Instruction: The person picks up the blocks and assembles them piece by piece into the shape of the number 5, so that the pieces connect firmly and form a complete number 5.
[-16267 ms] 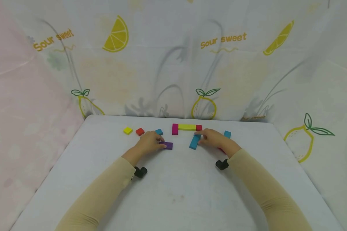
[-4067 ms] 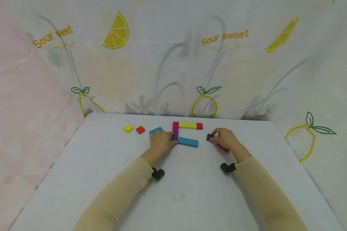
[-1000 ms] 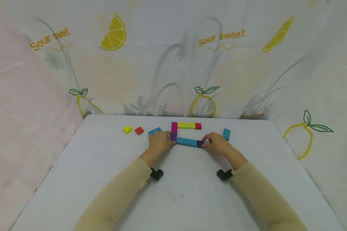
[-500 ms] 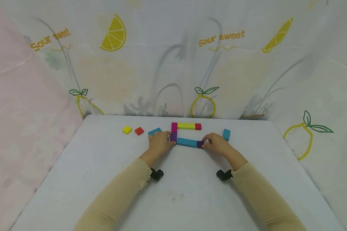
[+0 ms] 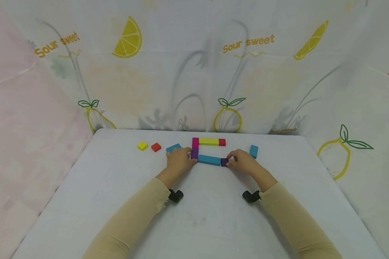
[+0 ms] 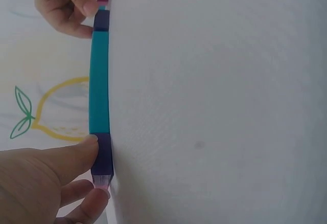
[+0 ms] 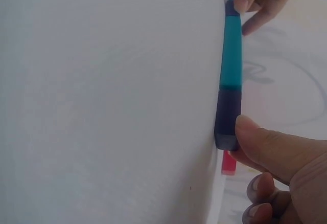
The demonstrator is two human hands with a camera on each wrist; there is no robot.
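Note:
In the head view, my left hand (image 5: 178, 160) pinches the purple block (image 5: 195, 154) between thumb and finger. That block lies against the near end of the magenta block (image 5: 195, 142). A long blue block (image 5: 209, 159) runs rightward from it. At the blue block's right end, thumb and finger of my right hand (image 5: 244, 161) pinch a small dark purple block (image 5: 224, 162), which touches the blue one. The left wrist view has this row edge-on, with the small purple block (image 6: 101, 20) beyond the blue block (image 6: 99, 81). A yellow block (image 5: 209, 141) and red block (image 5: 222, 142) extend right from the magenta one.
Left of the row lie a yellow block (image 5: 142, 146), a red block (image 5: 156, 147) and a blue block (image 5: 173, 147) partly behind my left hand. Another blue block (image 5: 254, 151) is behind my right hand. A reddish block (image 7: 229, 162) shows in the right wrist view.
Since about four seconds ago, my right hand has brought the small dark purple block left against the long blue block. Earlier, the purple and blue blocks were joined into the row. Hands still for the last second.

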